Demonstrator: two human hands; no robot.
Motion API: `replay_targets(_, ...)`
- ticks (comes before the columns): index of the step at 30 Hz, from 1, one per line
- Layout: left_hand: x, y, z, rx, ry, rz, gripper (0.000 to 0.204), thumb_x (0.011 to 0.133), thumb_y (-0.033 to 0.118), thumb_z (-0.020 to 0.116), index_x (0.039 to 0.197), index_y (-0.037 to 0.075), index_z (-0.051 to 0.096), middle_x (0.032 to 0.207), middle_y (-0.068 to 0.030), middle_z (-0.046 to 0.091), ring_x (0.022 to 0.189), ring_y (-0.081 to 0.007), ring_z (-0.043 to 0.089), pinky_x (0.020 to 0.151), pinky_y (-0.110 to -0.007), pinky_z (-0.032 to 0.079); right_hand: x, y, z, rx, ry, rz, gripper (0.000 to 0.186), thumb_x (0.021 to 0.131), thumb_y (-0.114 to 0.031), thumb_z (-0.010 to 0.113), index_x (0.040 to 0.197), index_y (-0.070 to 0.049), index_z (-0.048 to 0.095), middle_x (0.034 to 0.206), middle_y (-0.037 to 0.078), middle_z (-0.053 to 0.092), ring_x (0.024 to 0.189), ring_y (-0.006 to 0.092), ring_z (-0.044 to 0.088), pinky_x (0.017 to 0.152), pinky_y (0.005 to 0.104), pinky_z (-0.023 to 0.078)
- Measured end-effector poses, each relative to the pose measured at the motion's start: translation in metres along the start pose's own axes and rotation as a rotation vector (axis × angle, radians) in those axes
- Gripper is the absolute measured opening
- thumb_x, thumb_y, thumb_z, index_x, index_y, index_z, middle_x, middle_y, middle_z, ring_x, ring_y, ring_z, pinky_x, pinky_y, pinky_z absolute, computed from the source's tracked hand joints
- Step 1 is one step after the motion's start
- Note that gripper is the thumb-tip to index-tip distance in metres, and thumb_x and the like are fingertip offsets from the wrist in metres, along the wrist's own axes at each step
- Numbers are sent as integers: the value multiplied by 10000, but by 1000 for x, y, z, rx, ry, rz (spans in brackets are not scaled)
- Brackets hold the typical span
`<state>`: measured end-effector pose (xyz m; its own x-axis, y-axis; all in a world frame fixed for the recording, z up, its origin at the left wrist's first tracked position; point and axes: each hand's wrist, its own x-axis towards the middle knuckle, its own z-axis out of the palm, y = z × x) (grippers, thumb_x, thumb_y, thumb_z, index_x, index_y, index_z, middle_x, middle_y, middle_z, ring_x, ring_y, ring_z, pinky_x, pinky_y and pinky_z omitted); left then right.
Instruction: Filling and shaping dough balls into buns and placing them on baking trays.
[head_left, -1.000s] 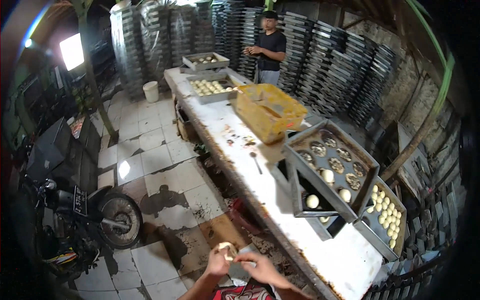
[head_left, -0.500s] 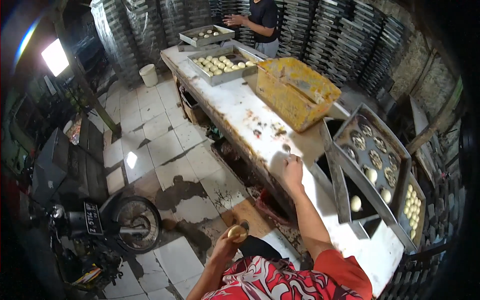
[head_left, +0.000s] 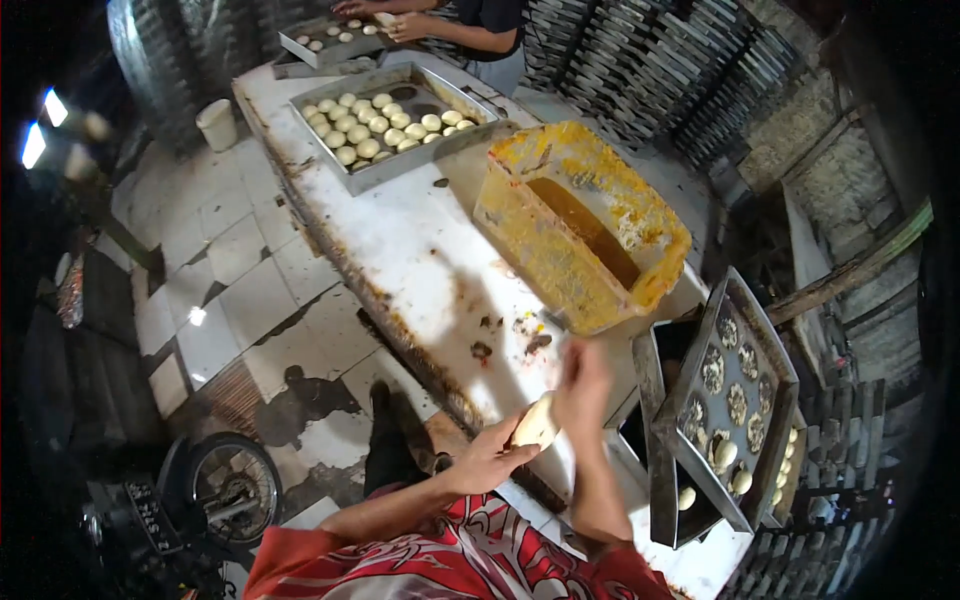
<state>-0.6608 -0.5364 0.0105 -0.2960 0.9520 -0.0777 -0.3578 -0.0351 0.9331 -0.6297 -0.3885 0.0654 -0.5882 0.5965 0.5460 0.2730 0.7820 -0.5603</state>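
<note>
My left hand (head_left: 485,460), near the table's front edge, is closed around a pale, flattened dough piece (head_left: 534,420). Just right of and above the dough, my right hand (head_left: 582,385) is smeared by motion; I cannot make out its fingers or what they hold. Dark and coloured scraps (head_left: 530,340) lie on the white worktop (head_left: 370,235) beyond my hands. A yellow-crusted plastic tub (head_left: 530,250) stands behind them. At the right, stacked, tilted metal trays (head_left: 733,400) hold several dough balls among dark moulds with pale crumbly contents.
A tray (head_left: 395,130) of several dough balls sits farther back. A co-worker (head_left: 480,35) has both hands at another tray (head_left: 330,40). A bucket (head_left: 217,125) and motorcycle (head_left: 230,485) stand on the left floor. Tray stacks (head_left: 640,70) line the back.
My view has tilted down. My right hand has left the spot where it gripped a spoon and come beside the dough in my raised left hand. The co-worker's hands are at the far tray.
</note>
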Motion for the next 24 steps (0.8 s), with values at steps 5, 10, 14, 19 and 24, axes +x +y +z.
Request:
replay_targets(5,37,61,-98,-448,-286,-76,634,832,56,641,1374,37,311,1279,-55,468,1144,-134,450,990,-273,350,193,47,13,-320,-260,-38,133,839,-98,570,932,-3,574,814,201,611,738,326,606,629,376,462)
replay_targets(10,54,79,-200,-474,-155,-251,694,751,-94,495,1396,53,283,1351,-72,400,1244,-169,369,1025,-286,287,275,114,104,-479,-1291,398,192,847,-122,547,985,-3,607,873,166,647,725,309,607,659,398,465)
replay_targets(14,49,77,-253,-537,-123,-318,763,674,-102,451,1401,57,282,1360,-74,390,1270,-171,334,1020,-282,279,256,142,135,-506,-1492,50,218,846,-126,552,1014,3,607,830,111,657,685,204,589,625,351,464)
replay_targets(19,69,77,-272,-651,-169,-328,754,675,-67,474,1397,39,285,1352,-82,398,1264,-185,353,1040,-303,268,273,103,72,-200,-1345,614,212,847,-111,581,1029,-5,601,816,65,626,684,98,549,596,254,445)
replay_targets(24,116,97,-238,-698,-302,-242,688,777,119,578,1382,12,269,1404,-127,335,1294,-227,328,1091,-367,227,247,14,-7,102,-810,823,124,896,-107,558,972,-16,593,769,9,597,641,73,540,550,201,438)
